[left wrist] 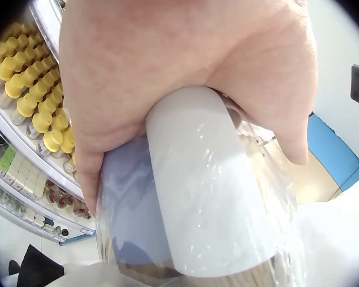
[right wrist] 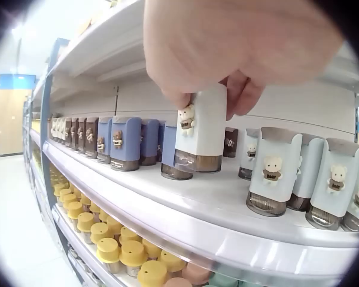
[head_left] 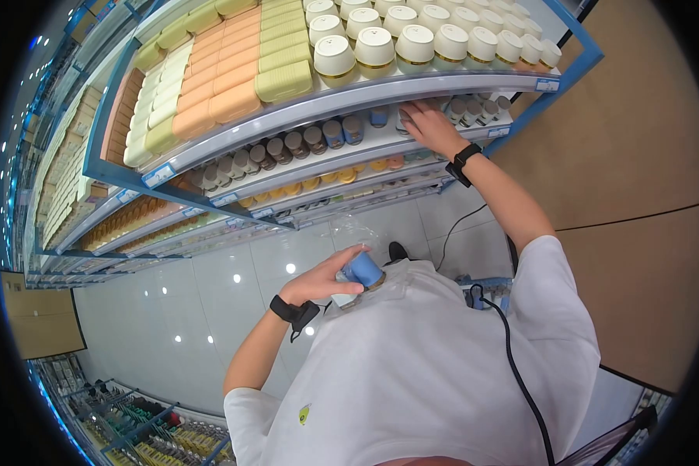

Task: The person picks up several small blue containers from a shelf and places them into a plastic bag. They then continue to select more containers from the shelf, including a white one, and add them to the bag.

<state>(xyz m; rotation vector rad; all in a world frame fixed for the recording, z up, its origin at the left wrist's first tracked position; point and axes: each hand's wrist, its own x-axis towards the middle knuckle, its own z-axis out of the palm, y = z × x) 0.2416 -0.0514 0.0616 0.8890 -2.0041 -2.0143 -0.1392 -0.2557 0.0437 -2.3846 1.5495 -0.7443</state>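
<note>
Right grip point(head_left: 431, 124) pinches white bottle point(right wrist: 200, 128) at the shelf point(right wrist: 185, 209). Left grip point(head_left: 318, 281) clasps wrapped bottles point(left wrist: 209, 191) well below the shelf. I judge the closely packed blue bottles point(right wrist: 124, 143) could topple if nudged.

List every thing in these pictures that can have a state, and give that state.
white canister, upright, gripped at its top.
right hand, gripping white canister.
wrapped pair, sealed in clear film, held.
left hand, holding wrapped pair.
blue canister, upright on the shelf, untouched.
</note>
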